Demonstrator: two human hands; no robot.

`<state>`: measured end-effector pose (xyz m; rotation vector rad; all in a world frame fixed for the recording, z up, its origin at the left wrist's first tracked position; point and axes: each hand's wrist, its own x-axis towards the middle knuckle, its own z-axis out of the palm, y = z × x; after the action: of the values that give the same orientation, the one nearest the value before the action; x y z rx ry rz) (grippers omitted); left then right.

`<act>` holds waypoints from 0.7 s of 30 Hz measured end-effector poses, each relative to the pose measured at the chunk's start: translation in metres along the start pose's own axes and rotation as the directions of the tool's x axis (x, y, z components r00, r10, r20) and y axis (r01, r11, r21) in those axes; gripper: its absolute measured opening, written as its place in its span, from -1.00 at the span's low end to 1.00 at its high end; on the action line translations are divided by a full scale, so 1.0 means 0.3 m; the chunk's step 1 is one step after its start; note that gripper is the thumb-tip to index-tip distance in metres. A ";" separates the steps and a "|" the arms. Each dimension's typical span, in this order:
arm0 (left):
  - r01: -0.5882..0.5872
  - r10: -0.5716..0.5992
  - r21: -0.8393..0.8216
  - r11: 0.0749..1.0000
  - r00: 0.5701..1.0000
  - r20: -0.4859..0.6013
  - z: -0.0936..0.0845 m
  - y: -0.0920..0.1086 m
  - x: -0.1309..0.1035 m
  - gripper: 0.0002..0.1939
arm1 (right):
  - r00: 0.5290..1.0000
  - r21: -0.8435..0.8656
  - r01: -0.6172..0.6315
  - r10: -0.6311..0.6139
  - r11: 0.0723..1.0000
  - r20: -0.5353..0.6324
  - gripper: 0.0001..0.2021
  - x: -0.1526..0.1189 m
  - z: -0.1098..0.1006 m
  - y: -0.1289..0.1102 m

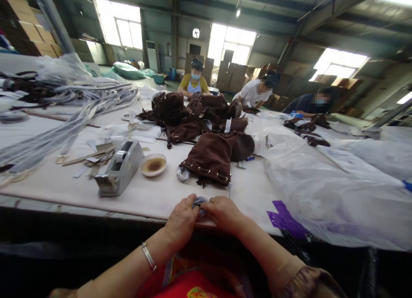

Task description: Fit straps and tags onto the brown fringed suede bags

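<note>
At the table's near edge, my left hand (183,217) and my right hand (224,213) are both closed on a small grey bundle (201,202), one from each side. The bundle looks like a coiled strap or crumpled wrap; its details are too small to tell. Just beyond my hands lies a dark brown drawstring bag (209,156) with metal eyelets and a crumpled clear wrap (183,173) at its lower left corner. Behind it is a heap of similar brown bags (180,111).
A grey tape dispenser (120,169) and a shallow dish (153,165) with brown residue stand at left. Wrapped straps (80,117) lie beyond them. Plastic sheeting (315,190) and purple tape (286,220) lie at right. Three people work across the table.
</note>
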<state>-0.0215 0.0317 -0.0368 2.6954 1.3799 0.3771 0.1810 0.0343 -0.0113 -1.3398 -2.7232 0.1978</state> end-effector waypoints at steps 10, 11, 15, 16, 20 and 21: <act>-0.054 0.045 -0.024 0.998 0.951 -0.307 0.091 -0.251 0.032 -0.80 | 0.690 0.218 -0.478 0.517 0.851 -0.506 -0.82 -0.141 -0.014 0.565; -0.066 0.048 -0.044 0.997 0.945 -0.324 0.102 -0.255 0.034 -0.79 | 0.681 0.205 -0.508 0.536 0.836 -0.498 -0.82 -0.131 -0.009 0.617; -0.080 0.048 -0.070 0.994 0.925 -0.377 0.137 -0.257 0.037 -0.76 | 0.692 0.152 -0.553 0.553 0.819 -0.464 -0.80 -0.048 0.020 0.749; -0.085 0.053 -0.065 0.994 0.919 -0.391 0.141 -0.257 0.038 -0.76 | 0.699 0.135 -0.561 0.556 0.816 -0.450 -0.79 -0.025 0.025 0.767; -0.100 0.068 -0.054 0.994 0.903 -0.424 0.140 -0.260 0.039 -0.75 | 0.733 0.053 -0.585 0.555 0.810 -0.393 -0.77 0.048 0.029 0.798; -0.100 0.065 -0.061 0.993 0.903 -0.425 0.139 -0.261 0.040 -0.74 | 0.747 0.028 -0.582 0.547 0.813 -0.378 -0.78 0.061 0.027 0.796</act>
<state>-0.0655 0.0887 -0.0898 2.7123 1.2994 1.0568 0.3552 0.1926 -0.0570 -1.9708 -1.9702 -0.1357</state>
